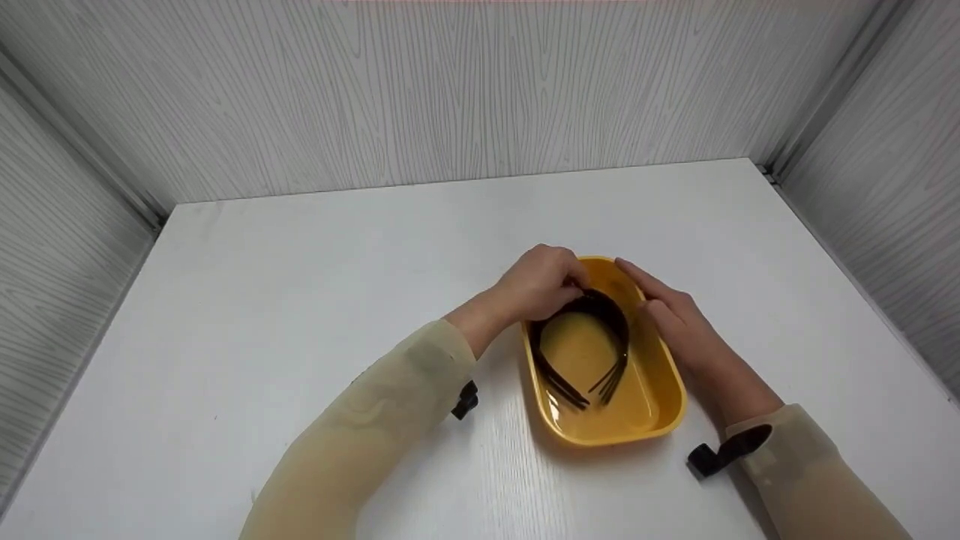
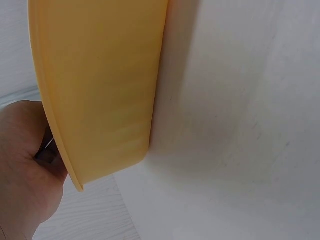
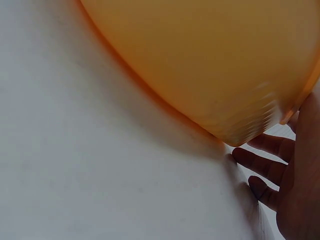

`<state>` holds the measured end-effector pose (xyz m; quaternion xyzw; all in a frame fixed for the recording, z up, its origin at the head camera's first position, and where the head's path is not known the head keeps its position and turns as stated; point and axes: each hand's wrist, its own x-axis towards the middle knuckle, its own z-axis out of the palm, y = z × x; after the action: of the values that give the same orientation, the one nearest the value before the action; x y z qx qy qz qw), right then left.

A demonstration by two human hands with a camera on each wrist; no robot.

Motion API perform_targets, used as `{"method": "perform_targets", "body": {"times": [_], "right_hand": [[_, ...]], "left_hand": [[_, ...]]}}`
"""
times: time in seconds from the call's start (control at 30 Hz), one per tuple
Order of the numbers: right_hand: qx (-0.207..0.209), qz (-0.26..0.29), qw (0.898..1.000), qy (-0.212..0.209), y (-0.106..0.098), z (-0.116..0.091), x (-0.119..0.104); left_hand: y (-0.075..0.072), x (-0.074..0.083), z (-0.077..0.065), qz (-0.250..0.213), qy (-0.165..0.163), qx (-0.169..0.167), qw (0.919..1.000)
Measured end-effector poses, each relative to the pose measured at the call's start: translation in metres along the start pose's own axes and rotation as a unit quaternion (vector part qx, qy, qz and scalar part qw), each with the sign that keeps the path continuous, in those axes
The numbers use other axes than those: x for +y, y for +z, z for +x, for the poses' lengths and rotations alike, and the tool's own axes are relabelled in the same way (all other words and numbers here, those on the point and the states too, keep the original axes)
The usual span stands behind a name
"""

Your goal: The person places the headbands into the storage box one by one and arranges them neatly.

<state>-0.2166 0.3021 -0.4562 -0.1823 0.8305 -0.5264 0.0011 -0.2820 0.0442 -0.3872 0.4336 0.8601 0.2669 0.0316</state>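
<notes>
Black headbands [image 1: 621,322], several bunched together, lie inside a yellow plastic tub [image 1: 645,420], their curved top toward the far end and their tips toward me. My left hand [image 1: 541,283] reaches over the tub's left rim and pinches the headbands at the top of the curve. In the left wrist view the left hand [image 2: 25,165] shows past the rim, and the tub's wall hides what it holds. My right hand [image 1: 679,319] rests against the tub's right side, thumb at the rim. Its fingers [image 3: 267,165] look spread and fairly straight near the tub's base.
The tub stands on a white tabletop [image 1: 315,285], right of its middle. A pale wood-grain panel [image 1: 465,90] closes off the back, with similar panels at both sides. Black camera mounts [image 1: 720,454] are on my wrists.
</notes>
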Motion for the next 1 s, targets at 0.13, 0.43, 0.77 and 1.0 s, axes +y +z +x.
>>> {"method": "perform_targets", "body": {"times": [0.13, 0.43, 0.77, 1.0], "right_hand": [[-0.002, -0.004, 1.0, 0.0, 0.0, 0.0, 0.0], [-0.001, -0.015, 1.0, -0.01, 0.0, 0.001, 0.003], [-0.011, -0.007, 1.0, -0.011, 0.001, 0.005, 0.005], [-0.012, -0.025, 1.0, 0.0, -0.002, 0.005, 0.005]], "left_hand": [[0.001, 0.0, 0.0, 0.001, -0.003, 0.0, 1.0], [0.003, -0.001, -0.001, 0.01, -0.004, 0.003, 0.9999], [-0.001, -0.003, -0.003, 0.0, -0.015, 0.008, 0.9998], [-0.017, 0.0, -0.014, -0.03, -0.038, 0.036, 0.9982]]}}
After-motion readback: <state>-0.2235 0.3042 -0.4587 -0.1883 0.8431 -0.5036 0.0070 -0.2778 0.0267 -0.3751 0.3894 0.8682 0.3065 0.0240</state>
